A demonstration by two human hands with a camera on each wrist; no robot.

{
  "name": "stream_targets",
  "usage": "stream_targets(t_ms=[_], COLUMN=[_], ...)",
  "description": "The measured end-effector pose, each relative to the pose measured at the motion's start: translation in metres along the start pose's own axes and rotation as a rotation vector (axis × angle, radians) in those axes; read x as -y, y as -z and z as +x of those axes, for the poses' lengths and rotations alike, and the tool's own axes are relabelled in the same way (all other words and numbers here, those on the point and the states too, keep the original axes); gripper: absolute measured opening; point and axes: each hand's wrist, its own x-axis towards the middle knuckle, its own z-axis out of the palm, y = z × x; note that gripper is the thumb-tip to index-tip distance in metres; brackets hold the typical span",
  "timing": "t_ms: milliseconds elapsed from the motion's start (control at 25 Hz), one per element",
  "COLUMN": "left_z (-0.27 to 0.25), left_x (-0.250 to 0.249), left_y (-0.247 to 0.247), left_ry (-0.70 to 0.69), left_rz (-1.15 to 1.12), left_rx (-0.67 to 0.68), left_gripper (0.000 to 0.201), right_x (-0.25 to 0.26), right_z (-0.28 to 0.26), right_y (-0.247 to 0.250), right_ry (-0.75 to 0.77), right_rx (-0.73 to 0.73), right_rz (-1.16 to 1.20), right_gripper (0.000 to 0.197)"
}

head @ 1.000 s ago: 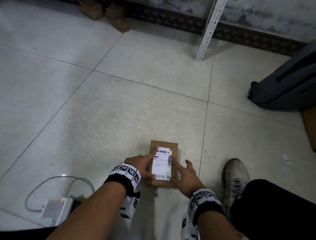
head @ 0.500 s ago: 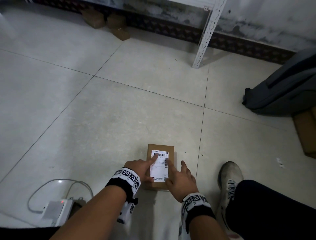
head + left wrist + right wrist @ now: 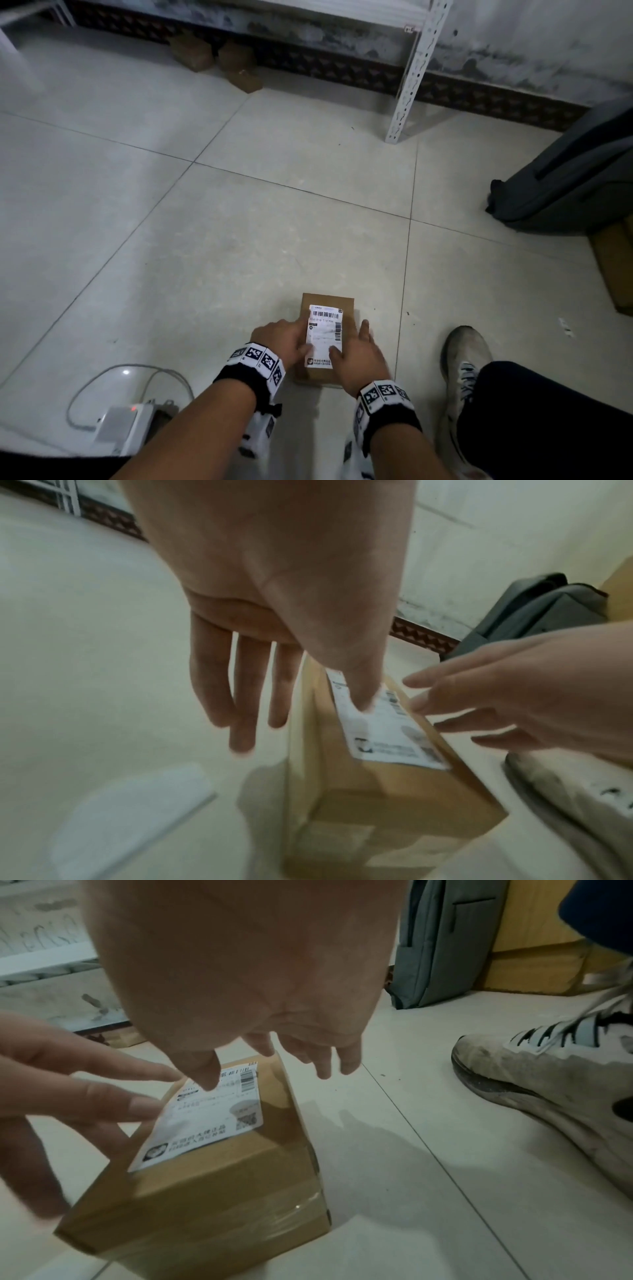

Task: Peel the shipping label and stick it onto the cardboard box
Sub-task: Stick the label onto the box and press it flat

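Down on the floor tiles [image 3: 239, 240]: cardboard box [image 3: 327, 299], shipping label [image 3: 323, 329] lying flat on its top face. Left hand [image 3: 282, 339] and right hand [image 3: 359, 356] spread over it, fingers straight and loose, thumbs pressing the label, gripping nothing. Near edge of label partly hidden by both hands. Print too blurred to read. Shoe [image 3: 462, 363] close beside, cut off by a trouser leg.

head view high, looking down, wrist views close, all sharing the cardboard box [image 3: 327, 342]
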Motion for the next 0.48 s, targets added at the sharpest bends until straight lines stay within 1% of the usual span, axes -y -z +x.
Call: stream_targets(t_ms=[40,80,120,160,200,240,280,320,360,400,440,480], left_z=[0.002,0.006,0.01,0.014,0.015,0.014,0.008,0.002,-0.002,-0.003,-0.003,0.001], left_x=[0.004,0.01,0.018,0.025,0.029,0.03,0.024,0.014,0.006,-0.001,-0.006,-0.006], left_y=[0.001,-0.002,-0.006,-0.013,-0.021,-0.03,-0.031,-0.03,-0.026,-0.021,-0.012,-0.007], left_ry=[0.044,0.117,0.2,0.289,0.406,0.499,0.56,0.595,0.573,0.515,0.483,0.448], left_rz=[-0.008,-0.106,-0.335,-0.628,-0.956,-1.212,-1.408,-1.523,-1.604,-1.599,-1.604,-1.595], left_rx=[-0.036,-0.056,-0.075,-0.077,-0.052,0.025,0.09,0.18,0.273,0.311,0.289,0.231], left_gripper=[0.048,0.039,0.041,0.05,0.059,0.067,0.065,0.057,0.052,0.05,0.048,0.045], right_x=[0.0,0.001,0.001,0.0,-0.002,-0.005,-0.006,-0.006,-0.005,-0.002,0.002,0.006], right_z=[-0.002,-0.003,-0.001,0.003,0.007,0.009,0.008,0.009,0.01,0.011,0.011,0.013], right_y=[0.0,0.0,-0.001,-0.001,-0.003,-0.006,-0.008,-0.01,-0.009,-0.005,0.002,0.011], right_ry=[-0.01,-0.087,-0.199,-0.329,-0.448,-0.527,-0.557,-0.535,-0.485,-0.452,-0.419,-0.379], right_rx=[-0.039,-0.094,-0.148,-0.168,-0.131,-0.051,0.003,0.038,0.067,0.04,0.004,-0.003], right_rz=[0.073,0.196,0.383,0.609,0.861,1.091,1.241,1.265,1.229,1.148,1.122,1.148], right_gripper=[0.075,0.067,0.055,0.043,0.038,0.041,0.044,0.046,0.047,0.046,0.045,0.043])
